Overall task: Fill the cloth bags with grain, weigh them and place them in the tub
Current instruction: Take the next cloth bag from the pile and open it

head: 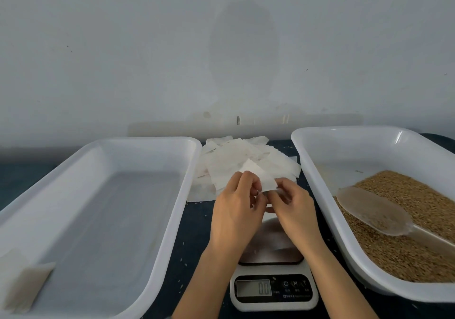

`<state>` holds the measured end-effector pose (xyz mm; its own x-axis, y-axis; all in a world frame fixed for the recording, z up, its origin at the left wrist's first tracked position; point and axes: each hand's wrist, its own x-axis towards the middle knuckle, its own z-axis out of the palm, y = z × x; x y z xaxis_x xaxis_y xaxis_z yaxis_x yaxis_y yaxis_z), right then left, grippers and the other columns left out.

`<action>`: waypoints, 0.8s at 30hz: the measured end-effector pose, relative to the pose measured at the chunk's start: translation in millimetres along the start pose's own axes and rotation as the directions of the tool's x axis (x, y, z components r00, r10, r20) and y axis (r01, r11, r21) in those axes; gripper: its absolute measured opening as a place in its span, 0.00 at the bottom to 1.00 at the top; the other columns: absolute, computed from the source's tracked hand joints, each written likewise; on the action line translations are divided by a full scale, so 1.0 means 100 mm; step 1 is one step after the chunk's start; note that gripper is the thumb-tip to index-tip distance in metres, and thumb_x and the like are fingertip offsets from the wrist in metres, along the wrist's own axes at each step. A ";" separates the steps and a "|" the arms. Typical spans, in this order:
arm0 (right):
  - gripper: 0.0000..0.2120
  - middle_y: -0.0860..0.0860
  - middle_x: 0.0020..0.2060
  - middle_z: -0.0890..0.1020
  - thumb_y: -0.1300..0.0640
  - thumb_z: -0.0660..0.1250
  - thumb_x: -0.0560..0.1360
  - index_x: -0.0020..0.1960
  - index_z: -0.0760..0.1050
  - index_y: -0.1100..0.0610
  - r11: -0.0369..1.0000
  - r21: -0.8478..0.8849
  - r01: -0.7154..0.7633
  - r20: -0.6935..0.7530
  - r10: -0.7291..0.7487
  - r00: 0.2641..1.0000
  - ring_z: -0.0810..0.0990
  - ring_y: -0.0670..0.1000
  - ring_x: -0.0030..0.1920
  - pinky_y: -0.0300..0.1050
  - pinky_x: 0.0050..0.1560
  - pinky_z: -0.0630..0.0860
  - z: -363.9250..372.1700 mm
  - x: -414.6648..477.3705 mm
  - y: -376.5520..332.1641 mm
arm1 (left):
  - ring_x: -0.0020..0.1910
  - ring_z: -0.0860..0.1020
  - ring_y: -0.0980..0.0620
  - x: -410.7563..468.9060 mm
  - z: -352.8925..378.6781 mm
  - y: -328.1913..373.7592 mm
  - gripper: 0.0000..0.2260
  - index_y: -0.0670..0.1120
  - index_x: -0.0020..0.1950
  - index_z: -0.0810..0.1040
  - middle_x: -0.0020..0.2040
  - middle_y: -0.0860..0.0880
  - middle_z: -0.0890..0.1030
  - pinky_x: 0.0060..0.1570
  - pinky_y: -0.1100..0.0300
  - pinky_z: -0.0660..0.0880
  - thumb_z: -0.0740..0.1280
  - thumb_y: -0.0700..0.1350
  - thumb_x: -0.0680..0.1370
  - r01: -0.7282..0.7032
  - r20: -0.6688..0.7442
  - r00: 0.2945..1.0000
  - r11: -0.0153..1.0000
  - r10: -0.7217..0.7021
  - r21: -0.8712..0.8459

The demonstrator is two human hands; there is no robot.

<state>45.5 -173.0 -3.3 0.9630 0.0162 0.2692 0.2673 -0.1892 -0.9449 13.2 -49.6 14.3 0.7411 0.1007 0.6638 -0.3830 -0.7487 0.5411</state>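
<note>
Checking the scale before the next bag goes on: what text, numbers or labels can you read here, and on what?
"0.0" on the display of the scale.
"M" and "T", faint, on the scale's buttons, beside a power symbol.
Small print under the buttons: too blurred to read.
Nothing else readable in view.

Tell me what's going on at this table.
A person's left hand and right hand pinch a small white cloth bag above the white digital kitchen scale, which reads 0.0. A pile of flat white bags lies behind. The right white plastic tub holds brown grain and a translucent plastic scoop; the left white plastic tub holds a whitish bag in its near corner.
</note>
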 end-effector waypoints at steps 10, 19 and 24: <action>0.10 0.45 0.37 0.84 0.59 0.73 0.74 0.48 0.74 0.48 0.985 -0.151 0.090 -0.008 -0.092 0.996 0.84 0.44 0.39 0.48 0.45 0.83 -0.01 -0.03 -0.02 | 0.45 0.77 0.56 0.02 -0.09 -0.12 0.13 0.49 0.53 0.74 0.52 0.54 0.74 0.43 0.64 0.76 0.72 0.41 0.73 0.078 0.017 0.997 0.984 -0.076 -0.163; 0.10 0.41 0.40 0.85 0.59 0.70 0.74 0.50 0.77 0.46 0.978 -0.152 0.146 0.178 -0.118 0.977 0.83 0.41 0.43 0.34 0.41 0.78 -0.06 -0.03 -0.06 | 0.71 0.67 0.54 -0.06 -0.11 -0.25 0.39 0.46 0.73 0.63 0.68 0.53 0.71 0.75 0.54 0.61 0.78 0.48 0.66 -0.097 0.329 0.938 0.994 0.111 -0.058; 0.08 0.43 0.40 0.84 0.58 0.71 0.75 0.50 0.75 0.47 0.992 -0.039 0.118 0.173 -0.109 0.979 0.83 0.45 0.43 0.44 0.44 0.80 -0.06 -0.03 -0.10 | 0.44 0.77 0.51 -0.06 -0.16 -0.30 0.25 0.48 0.61 0.69 0.48 0.53 0.78 0.38 0.60 0.73 0.69 0.53 0.67 -0.103 0.232 0.970 0.986 0.070 0.132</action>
<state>39.8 -177.1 6.1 0.9195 0.2063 0.3346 0.3772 -0.2237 -0.8987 11.8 -16.9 2.4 0.8201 -0.1074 0.5621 -0.3812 -0.8351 0.3966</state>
